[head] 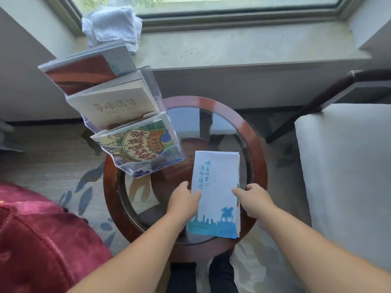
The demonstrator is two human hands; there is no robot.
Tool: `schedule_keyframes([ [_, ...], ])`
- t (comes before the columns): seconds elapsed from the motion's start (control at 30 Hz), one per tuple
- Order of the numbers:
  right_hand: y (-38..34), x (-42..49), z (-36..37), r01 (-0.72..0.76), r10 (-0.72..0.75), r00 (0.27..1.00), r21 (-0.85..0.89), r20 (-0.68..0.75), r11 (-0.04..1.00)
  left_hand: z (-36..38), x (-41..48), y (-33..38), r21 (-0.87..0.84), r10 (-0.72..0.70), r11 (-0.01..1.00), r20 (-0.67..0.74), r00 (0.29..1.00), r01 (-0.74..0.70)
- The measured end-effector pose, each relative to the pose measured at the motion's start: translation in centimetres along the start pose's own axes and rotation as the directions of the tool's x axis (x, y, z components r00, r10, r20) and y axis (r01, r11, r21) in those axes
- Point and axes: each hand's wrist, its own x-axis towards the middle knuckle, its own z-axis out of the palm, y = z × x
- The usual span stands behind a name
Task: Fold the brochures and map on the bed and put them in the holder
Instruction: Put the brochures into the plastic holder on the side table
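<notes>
A folded white brochure (218,193) with blue lettering and a blue skyline lies over the round glass table (257,144). My left hand (184,199) pinches its left edge and my right hand (255,199) grips its right edge. To the upper left stands a clear tiered plastic holder (167,123). Its top pocket holds a red-brown brochure (80,72), its middle pocket a cream brochure (114,106), and its bottom pocket a colourful map (137,144).
A white towel (114,24) sits on the stone windowsill (232,47). A white-cushioned chair (342,170) stands at the right. A red velvet cushion (42,240) fills the lower left. My feet show under the table.
</notes>
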Motion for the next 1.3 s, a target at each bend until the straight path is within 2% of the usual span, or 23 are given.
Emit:
schedule_keyframes([
  [0.2, 0.0, 0.3, 0.8, 0.0, -0.001, 0.995, 0.014, 0.099, 1.0, 1.6, 0.3, 1.1, -0.094, -0.059, 0.994, -0.002, 0.998, 0.058],
  [0.47, -0.3, 0.4, 0.0, -0.002, -0.008, 0.992, 0.081, 0.123, 0.997, 2.1, 0.0, 1.5, -0.192, -0.137, 0.972, -0.001, 0.991, 0.134],
  [0.6, -0.3, 0.4, 0.2, -0.025, 0.005, 0.986, 0.119, 0.165, 0.993, 1.9, -0.8, 1.5, -0.276, -0.123, 0.953, 0.042, 0.992, 0.13],
  [0.77, -0.6, 0.1, 0.0, -0.032, -0.012, 0.972, 0.179, 0.235, 0.983, 0.8, -2.1, 1.5, -0.414, -0.008, 0.908, 0.149, 0.989, 0.069],
  [0.83, -1.4, -0.2, -0.1, 0.049, -0.099, 0.971, 0.224, 0.219, 0.973, -0.3, -2.6, 1.5, -0.459, 0.045, 0.888, 0.148, 0.988, 0.029],
  [1.0, -4.7, -1.7, -0.8, 0.315, -0.352, 0.934, 0.328, 0.06, 0.891, -3.1, -2.7, 2.0, -0.612, 0.151, 0.787, 0.079, 0.985, -0.071],
  [1.13, -6.7, -3.1, -1.5, 0.478, -0.485, 0.872, 0.314, -0.063, 0.82, -4.9, -2.8, 3.0, -0.621, 0.256, 0.755, -0.014, 0.967, -0.209],
  [1.3, -7.2, -4.9, -1.9, 0.651, -0.639, 0.757, 0.233, -0.136, 0.722, -5.8, -3.0, 3.1, -0.619, 0.351, 0.71, -0.104, 0.931, -0.337],
])
